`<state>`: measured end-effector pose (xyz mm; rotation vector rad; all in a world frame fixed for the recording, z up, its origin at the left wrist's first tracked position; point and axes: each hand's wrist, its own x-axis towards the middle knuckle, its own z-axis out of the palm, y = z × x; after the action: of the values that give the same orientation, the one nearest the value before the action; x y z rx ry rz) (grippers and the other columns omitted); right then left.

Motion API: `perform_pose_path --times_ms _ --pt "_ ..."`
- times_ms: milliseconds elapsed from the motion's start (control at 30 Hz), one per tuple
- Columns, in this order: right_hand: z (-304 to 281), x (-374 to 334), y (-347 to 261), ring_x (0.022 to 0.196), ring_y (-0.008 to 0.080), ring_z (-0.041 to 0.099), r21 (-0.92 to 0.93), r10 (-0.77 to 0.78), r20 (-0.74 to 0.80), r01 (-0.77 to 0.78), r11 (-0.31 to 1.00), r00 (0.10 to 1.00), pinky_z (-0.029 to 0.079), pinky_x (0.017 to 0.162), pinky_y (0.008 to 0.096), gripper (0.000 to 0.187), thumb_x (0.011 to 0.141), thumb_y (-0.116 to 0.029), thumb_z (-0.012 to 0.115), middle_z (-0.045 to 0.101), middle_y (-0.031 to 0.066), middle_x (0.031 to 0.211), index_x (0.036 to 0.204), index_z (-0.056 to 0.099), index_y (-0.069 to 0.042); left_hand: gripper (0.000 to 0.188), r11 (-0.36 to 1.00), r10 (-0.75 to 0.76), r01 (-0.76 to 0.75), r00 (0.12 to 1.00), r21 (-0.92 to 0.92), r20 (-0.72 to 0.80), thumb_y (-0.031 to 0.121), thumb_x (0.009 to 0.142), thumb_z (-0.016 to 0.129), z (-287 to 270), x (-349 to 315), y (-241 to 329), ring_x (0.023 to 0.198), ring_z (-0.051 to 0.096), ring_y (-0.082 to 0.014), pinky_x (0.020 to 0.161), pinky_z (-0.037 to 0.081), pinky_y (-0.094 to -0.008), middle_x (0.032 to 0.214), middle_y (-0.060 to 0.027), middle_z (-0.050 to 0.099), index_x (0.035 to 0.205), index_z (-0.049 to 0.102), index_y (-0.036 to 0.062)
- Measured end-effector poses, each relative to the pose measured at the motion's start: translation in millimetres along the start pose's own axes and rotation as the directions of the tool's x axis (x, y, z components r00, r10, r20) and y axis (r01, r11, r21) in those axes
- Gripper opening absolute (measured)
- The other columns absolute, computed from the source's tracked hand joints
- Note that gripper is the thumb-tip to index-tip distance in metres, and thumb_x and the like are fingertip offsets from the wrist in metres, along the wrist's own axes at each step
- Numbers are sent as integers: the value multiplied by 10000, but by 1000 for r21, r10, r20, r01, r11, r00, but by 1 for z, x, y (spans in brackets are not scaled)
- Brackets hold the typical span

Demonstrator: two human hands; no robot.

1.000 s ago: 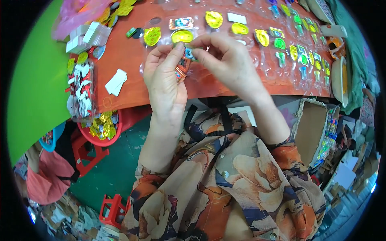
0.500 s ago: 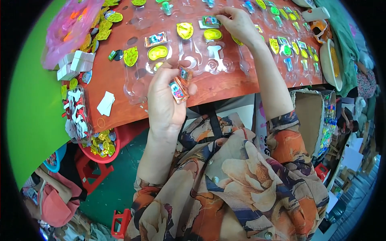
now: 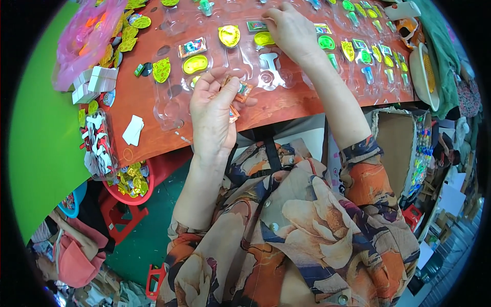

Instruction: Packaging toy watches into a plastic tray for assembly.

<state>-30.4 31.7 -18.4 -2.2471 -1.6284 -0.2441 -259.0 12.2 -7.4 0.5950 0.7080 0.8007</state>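
The left hand [image 3: 212,110] is raised a little above the near edge of the orange table [image 3: 286,105] and its fingers are closed around a small stack of colourful cards [image 3: 239,92], fanned slightly between thumb and fingertips. The right hand [image 3: 289,28] is stretched to the far side, fingers bent down onto a clear plastic blister tray [image 3: 266,71]; it seems to press or place one card there, but I cannot tell if it grips something. As for progress — the trays to the right [image 3: 368,61] look mostly filled, each pocket with a green or yellow piece and a small card. The trays in the middle have a yellow piece [image 3: 229,35] and a green piece [image 3: 195,64], yet several pockets are empty, and the near-left tray [image 3: 169,110] looks quite bare. So, in my judgement, about half remains. On the far left lie white card stacks [image 3: 97,82] and a pink bag [image 3: 84,38]; a red basket [image 3: 128,181] of gold pieces stands under the table.
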Motion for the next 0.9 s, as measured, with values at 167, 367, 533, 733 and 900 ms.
perform_pose_path --times_ms 167,367,533,733,900 --pt "-17 -23 3 761 84 622 506 -37 -31 48 861 999 526 706 286 293 940 -264 667 661 39 814 1052 710 3 213 997 58 -62 994 -42 -88 45 966 607 14 1 5 880 696 -209 686 633 -386 1055 -142 681 1149 501 20" --pt "-55 -86 -44 728 166 624 820 43 47 -63 569 998 497 608 288 187 889 -164 705 658 107 861 980 700 -1 196 994 56 -60 997 -89 -50 92 977 620 35 9 -7 788 673 -132 623 572 -252 1041 -98 697 1140 527 36" --pt "-78 -109 -53 728 140 604 798 152 68 -145 585 986 494 622 276 236 875 -135 714 623 78 942 1059 645 -4 189 991 82 -85 996 -99 -26 83 984 609 57 11 -27 812 673 -109 572 528 -196 1052 -112 705 1146 528 27" --pt "-82 -128 -25 884 56 602 886 286 202 -299 354 937 488 737 192 125 962 -51 638 598 -14 939 1074 624 2 200 994 112 -112 991 -8 75 94 994 597 87 13 -37 860 669 -101 619 545 -199 1080 -120 708 1175 551 24" --pt "-105 -137 16 770 3 539 909 499 269 -388 151 824 429 640 179 93 969 -87 635 597 -46 855 1023 636 -12 250 987 -122 113 990 114 74 240 1044 525 106 2 -48 885 657 -138 517 515 -252 1137 -89 641 1192 538 39"
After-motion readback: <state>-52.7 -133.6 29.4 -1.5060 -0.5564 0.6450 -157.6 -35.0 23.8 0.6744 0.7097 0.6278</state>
